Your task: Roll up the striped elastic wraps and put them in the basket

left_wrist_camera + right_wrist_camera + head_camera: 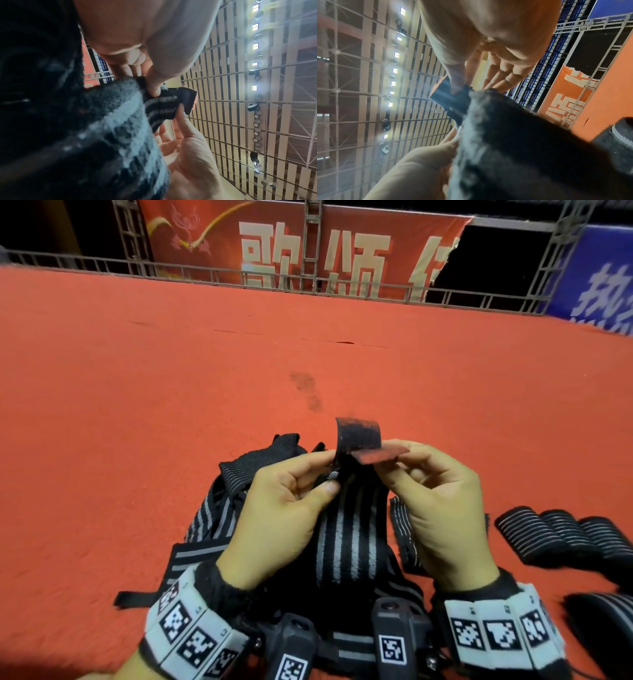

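Both hands were up at the end of one striped wrap [346, 529], holding it over the loose pile [219, 508] on the red floor [137, 405]. Left hand [274, 522] had thumb and fingers pinched on the left edge just under the black velcro tab [358, 434]; right hand [442, 508] pinched the other edge, with the tab standing up and curling over between them. Three finished rolls [561, 534] sat off to the right. Couldn't spot a basket anywhere.

Looked to me like the very start of a roll. If it were me: fold that tab down flat first, keep both edges level so the stripes stay straight, and hold a bit of tension as you turn, since elastic goes cone-shaped if one side leads.
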`<move>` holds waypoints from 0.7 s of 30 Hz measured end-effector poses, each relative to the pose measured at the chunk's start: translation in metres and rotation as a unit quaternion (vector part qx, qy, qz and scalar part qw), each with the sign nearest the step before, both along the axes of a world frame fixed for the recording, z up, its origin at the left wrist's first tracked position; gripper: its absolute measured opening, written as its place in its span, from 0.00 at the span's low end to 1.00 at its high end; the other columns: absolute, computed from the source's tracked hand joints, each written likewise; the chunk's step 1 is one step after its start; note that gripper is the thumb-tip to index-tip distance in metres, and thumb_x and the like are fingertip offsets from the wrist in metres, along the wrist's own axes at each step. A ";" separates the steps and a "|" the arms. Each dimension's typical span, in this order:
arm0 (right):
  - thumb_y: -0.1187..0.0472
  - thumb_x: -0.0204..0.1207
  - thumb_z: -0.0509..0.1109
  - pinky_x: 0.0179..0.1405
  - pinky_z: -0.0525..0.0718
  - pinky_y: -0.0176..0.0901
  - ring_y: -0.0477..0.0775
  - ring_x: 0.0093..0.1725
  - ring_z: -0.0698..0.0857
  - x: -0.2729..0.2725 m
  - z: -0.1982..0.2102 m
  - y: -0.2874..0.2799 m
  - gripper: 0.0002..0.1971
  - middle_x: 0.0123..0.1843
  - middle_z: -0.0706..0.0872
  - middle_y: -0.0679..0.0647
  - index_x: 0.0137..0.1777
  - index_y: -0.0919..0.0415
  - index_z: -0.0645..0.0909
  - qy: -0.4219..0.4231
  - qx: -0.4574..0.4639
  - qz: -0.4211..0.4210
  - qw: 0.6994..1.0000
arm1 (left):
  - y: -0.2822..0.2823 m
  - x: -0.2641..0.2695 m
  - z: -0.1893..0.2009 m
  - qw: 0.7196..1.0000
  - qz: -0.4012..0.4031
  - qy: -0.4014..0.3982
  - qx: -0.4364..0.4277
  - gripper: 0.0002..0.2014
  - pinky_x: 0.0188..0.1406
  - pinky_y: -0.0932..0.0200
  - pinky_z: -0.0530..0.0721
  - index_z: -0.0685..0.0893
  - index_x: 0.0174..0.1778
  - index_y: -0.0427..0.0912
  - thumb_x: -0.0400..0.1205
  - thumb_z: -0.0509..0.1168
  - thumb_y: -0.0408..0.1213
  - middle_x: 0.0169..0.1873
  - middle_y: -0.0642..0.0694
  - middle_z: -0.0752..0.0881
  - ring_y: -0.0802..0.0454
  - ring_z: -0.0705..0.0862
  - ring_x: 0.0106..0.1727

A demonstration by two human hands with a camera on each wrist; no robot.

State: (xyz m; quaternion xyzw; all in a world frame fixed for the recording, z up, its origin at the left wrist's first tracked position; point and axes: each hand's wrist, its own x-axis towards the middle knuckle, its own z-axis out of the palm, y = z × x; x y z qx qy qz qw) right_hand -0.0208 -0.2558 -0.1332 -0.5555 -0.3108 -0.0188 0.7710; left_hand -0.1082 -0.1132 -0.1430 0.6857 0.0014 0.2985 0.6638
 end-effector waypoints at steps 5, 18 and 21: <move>0.73 0.70 0.77 0.36 0.82 0.27 0.36 0.32 0.86 -0.004 0.005 0.000 0.05 0.33 0.91 0.43 0.40 0.63 0.87 -0.003 0.011 -0.032 0.999 | -0.004 -0.005 0.005 0.998 -0.023 0.032 0.040 0.21 0.52 0.75 0.81 0.87 0.53 0.50 0.81 0.66 0.16 0.46 0.66 0.92 0.68 0.89 0.53; 0.80 0.71 0.76 0.48 0.86 0.45 0.51 0.45 0.89 -0.005 -0.001 0.005 0.21 0.42 0.90 0.51 0.56 0.55 0.80 0.010 -0.032 -0.018 0.999 | -0.006 -0.007 0.008 0.999 -0.008 0.033 0.004 0.07 0.50 0.66 0.86 0.91 0.52 0.44 0.81 0.72 0.32 0.46 0.49 0.94 0.53 0.92 0.50; 0.78 0.73 0.75 0.53 0.88 0.49 0.54 0.50 0.91 -0.008 -0.002 0.007 0.22 0.47 0.93 0.55 0.60 0.56 0.80 0.031 -0.045 0.015 0.998 | -0.006 -0.007 0.004 0.999 0.033 0.025 0.022 0.06 0.42 0.68 0.85 0.91 0.42 0.46 0.80 0.74 0.30 0.38 0.51 0.94 0.58 0.92 0.42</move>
